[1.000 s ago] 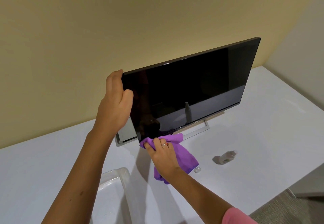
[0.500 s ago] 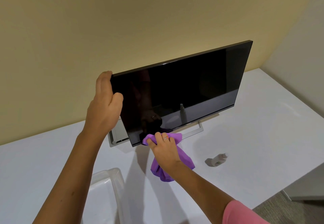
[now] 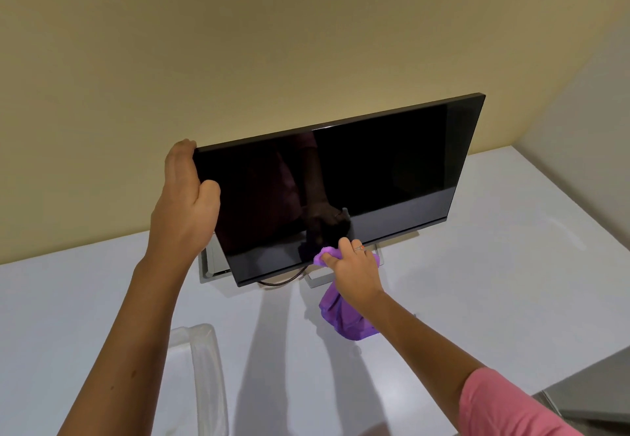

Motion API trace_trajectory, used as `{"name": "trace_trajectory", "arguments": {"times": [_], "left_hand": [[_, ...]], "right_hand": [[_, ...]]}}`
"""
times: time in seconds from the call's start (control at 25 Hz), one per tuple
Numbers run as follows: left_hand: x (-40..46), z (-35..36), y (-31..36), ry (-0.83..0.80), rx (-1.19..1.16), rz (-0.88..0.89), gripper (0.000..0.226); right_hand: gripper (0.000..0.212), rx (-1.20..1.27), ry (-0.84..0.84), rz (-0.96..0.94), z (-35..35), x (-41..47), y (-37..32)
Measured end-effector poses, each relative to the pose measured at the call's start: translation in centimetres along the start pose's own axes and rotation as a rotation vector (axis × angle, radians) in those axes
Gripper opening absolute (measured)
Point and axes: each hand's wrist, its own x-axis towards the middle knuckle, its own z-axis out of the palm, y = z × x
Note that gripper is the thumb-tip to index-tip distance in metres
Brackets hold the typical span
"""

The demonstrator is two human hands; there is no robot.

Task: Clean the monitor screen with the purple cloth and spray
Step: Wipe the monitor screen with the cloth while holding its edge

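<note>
Right hand [image 3: 354, 270] clenched on the cloth [image 3: 344, 319] has slid rightward along the monitor's [image 3: 341, 190] near edge — left hand [image 3: 185, 203] grips its corner, wiping continues.

No text could be read anywhere. The monitor [image 3: 341, 190] showed a dark screen. Its bezel carried no legible mark.

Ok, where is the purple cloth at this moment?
In the head view, the purple cloth is bunched in the right hand, pressed against the monitor at its bottom edge, its tail hanging toward the white table.
</note>
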Motion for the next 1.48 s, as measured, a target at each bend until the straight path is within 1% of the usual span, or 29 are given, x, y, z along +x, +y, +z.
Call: {"name": "trace_trajectory", "arguments": {"times": [0.08,0.2,0.28,0.4,0.72,0.88,1.08,1.2,1.32,1.48], "left_hand": [[0.2,0.2,0.5,0.044,0.059,-0.011,0.065],[0.5,0.6,1.4,0.102,0.257,0.011,0.066],[0.5,1.3,2.1,0.107,0.388,0.031,0.065],[0.2,2.5,3.2,0.101,0.466,0.047,0.067],[0.1,3.4,3.6,0.149,0.388,-0.008,0.066],[0.1,3.7,3.6,0.168,0.345,-0.011,0.065],[0.0,3.9,3.5,0.173,0.325,0.001,0.063],[0.0,3.9,3.4,0.175,0.318,0.005,0.063],[0.0,3.8,3.3,0.173,0.319,0.013,0.063],[-0.1,3.8,3.5,0.172,0.305,0.003,0.063]], "right_hand": [[0.045,0.015,0.015,-0.012,-0.4,0.2,1.1],[0.04,0.02,0.033,-0.02,-0.8,0.3,3.2],[0.04,0.035,0.042,-0.012,-0.9,0.3,4.9],[0.038,0.043,0.036,0.002,-1.0,0.5,7.3],[0.03,0.134,0.088,0.128,-0.9,0.5,14.3],[0.03,0.109,0.104,0.203,-0.9,0.2,18.2],[0.037,0.083,0.105,0.267,-0.7,-0.5,22.6],[0.041,0.092,0.1,0.32,-0.4,-0.9,23.9],[0.046,0.029,0.078,0.369,-0.1,-1.4,25.0],[0.05,-0.015,0.052,0.365,-0.1,-1.4,25.6]]}}
